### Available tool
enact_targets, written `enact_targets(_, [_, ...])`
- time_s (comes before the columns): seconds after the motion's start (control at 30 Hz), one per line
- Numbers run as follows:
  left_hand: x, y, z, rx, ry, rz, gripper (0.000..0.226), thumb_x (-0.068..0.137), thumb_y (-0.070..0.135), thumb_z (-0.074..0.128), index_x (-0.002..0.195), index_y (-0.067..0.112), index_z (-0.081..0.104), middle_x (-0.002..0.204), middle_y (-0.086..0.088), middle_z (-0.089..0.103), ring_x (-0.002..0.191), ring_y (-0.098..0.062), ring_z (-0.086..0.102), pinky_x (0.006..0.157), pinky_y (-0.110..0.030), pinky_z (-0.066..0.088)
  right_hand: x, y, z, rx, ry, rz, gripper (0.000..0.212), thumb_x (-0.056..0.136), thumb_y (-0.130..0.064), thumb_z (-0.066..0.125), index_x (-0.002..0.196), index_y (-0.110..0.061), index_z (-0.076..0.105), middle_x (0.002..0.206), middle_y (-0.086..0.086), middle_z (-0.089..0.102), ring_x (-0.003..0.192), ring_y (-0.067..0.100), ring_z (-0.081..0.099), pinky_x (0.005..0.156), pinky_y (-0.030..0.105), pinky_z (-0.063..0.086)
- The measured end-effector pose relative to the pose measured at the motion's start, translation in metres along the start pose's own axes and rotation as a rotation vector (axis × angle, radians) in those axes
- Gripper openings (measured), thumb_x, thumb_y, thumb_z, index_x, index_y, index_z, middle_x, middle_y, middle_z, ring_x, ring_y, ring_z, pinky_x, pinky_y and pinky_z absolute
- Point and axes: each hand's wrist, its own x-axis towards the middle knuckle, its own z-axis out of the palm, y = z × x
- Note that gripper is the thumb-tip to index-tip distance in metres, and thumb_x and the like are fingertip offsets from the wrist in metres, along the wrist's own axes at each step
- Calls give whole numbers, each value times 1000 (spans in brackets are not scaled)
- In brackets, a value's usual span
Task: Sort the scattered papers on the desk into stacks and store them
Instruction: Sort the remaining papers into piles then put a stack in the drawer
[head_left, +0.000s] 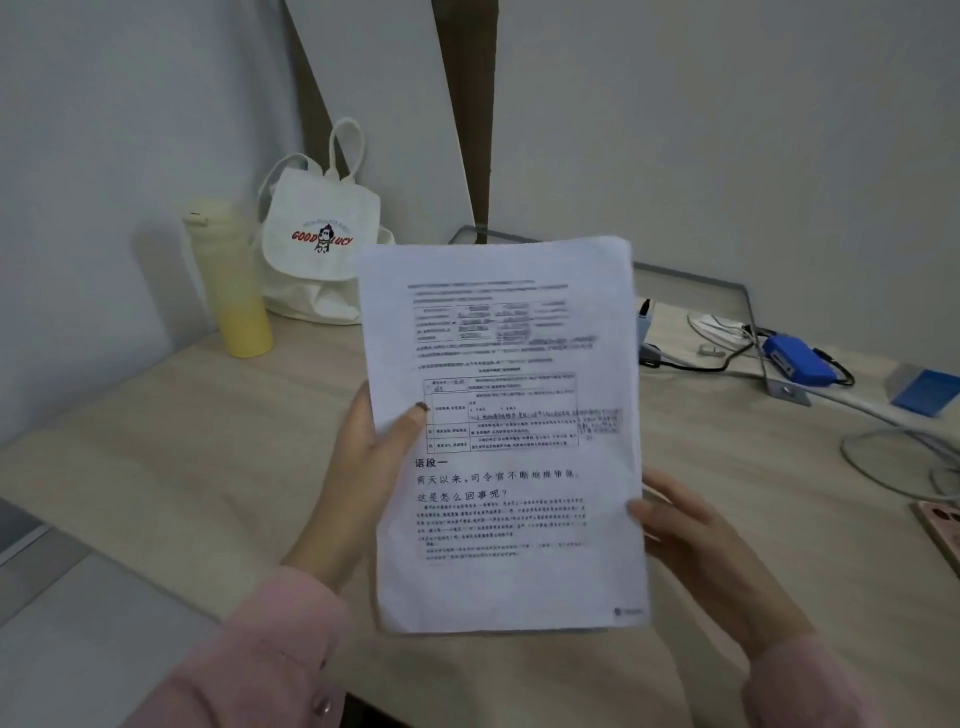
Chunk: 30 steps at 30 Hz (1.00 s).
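Holding entry: paper stack, white rectangular sheets printed with tables and text, corners softly rounded, raised upright above the pale wood-grain bench. Left hand grips the stack's left edge, thumb flat on the front face, fingers behind. Right hand pinches the stack's lower right edge, thumb in front. Fuzzy pink sleeve below the stack. Left of and behind the stack: cream canvas bag, red lettering, and a smooth cylindrical yellow bottle. Right of the stack: boxy blue device with black cables.
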Motion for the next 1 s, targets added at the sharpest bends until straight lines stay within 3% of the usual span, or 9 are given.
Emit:
enact_targets(0.1, [-2,13,6,86,-41,138,26,92,17,55,115,30,57,109,14,71,104,-5,66,90,-30,54,9,-16,21,-93,104,-178,33,87,-4,52,115,-18,63,112,-1,71,103,17,66,88,36,52])
enact_targets(0.2, [-10,15,9,112,-29,219,26,87,28,60,111,35,55,105,25,69,101,3,64,82,-16,52,13,-14,39,-34,279,-326,30,88,-2,49,109,-17,64,101,-10,72,93,7,66,75,25,54])
enact_targets(0.3, [-20,-3,6,127,16,190,28,83,43,60,109,46,52,111,24,67,104,-1,64,88,-30,53,10,-4,49,-36,355,-352,29,88,7,41,82,-12,62,71,-18,67,69,-4,60,58,10,48])
enact_targets(0.37, [-27,-18,4,123,16,124,24,85,40,55,108,46,50,111,24,66,103,-2,64,90,-37,53,8,2,54,-39,368,-316,35,86,14,34,71,-10,54,64,-15,61,56,-7,54,51,7,43])
enact_targets(0.47, [-30,-25,2,139,20,87,21,87,39,50,107,37,51,108,20,67,101,-4,65,91,-41,54,8,3,57,-52,379,-278,33,86,11,32,77,-9,56,79,-3,59,65,-3,57,62,15,47])
enact_targets(0.57, [-27,-19,-4,171,32,118,18,90,38,53,106,29,54,105,12,69,99,-8,66,88,-39,54,9,-1,60,-57,387,-243,31,90,2,36,88,-16,61,91,-4,63,86,11,58,75,28,45])
enact_targets(0.77, [-26,0,-48,226,99,146,5,91,22,56,95,19,58,87,13,71,81,0,67,68,-16,53,12,-3,93,-87,241,-132,34,94,-8,37,111,-25,61,109,-5,67,101,16,62,84,35,50])
enact_targets(0.9, [-35,8,-105,306,181,95,6,91,23,56,97,22,58,93,9,69,82,0,66,70,-19,54,20,7,138,-151,16,-80,28,95,-22,44,109,-41,58,109,-11,70,97,14,68,85,40,54])
enact_targets(1.0, [-52,7,-156,368,260,-12,11,92,28,55,101,24,57,98,6,69,85,-9,68,74,-29,55,22,23,178,-203,-146,4,31,95,-15,43,113,-35,58,103,-11,73,92,14,70,80,38,57])
